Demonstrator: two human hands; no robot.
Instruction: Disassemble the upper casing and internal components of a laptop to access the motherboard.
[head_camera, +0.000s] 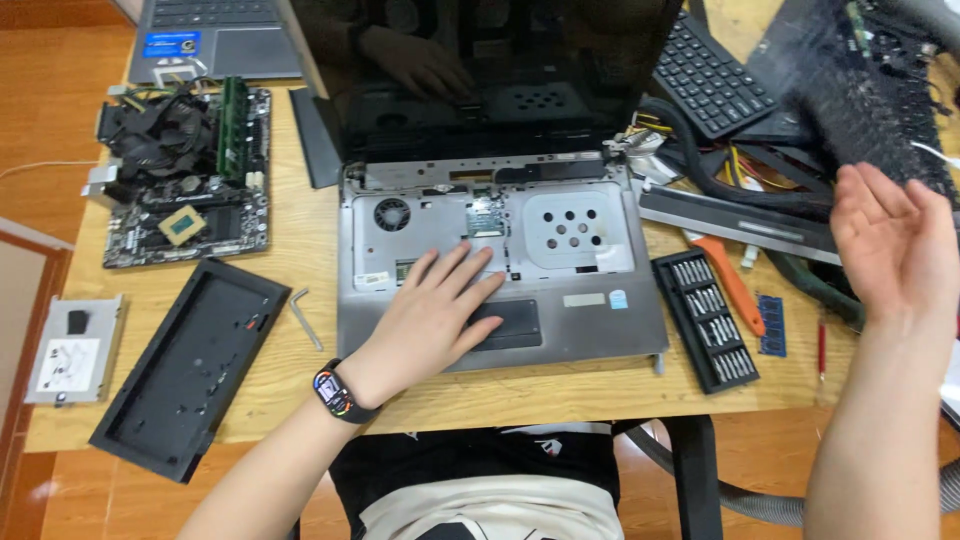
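Head view: person sits at wooden counter (300, 250)
Left hand (435, 315): flat and released, fingers spread on opened grey laptop (590, 330), touching its palm rest beside touchpad
Right hand (895, 245): raised above the counter's right side, palm open, grasping nothing
Laptop place: counter middle, keyboard removed, screen upright
Nearby: screwdriver bit case (705, 320) just right of laptop, motherboard (190, 185) at left

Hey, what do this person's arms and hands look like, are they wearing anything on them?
Both forearms are bare, with no sleeves and no gloves. The left hand has a slim fitness band at the wrist: black strap, oblong screen showing colourful graphics. The right hand wears nothing visible, no watch or ring.
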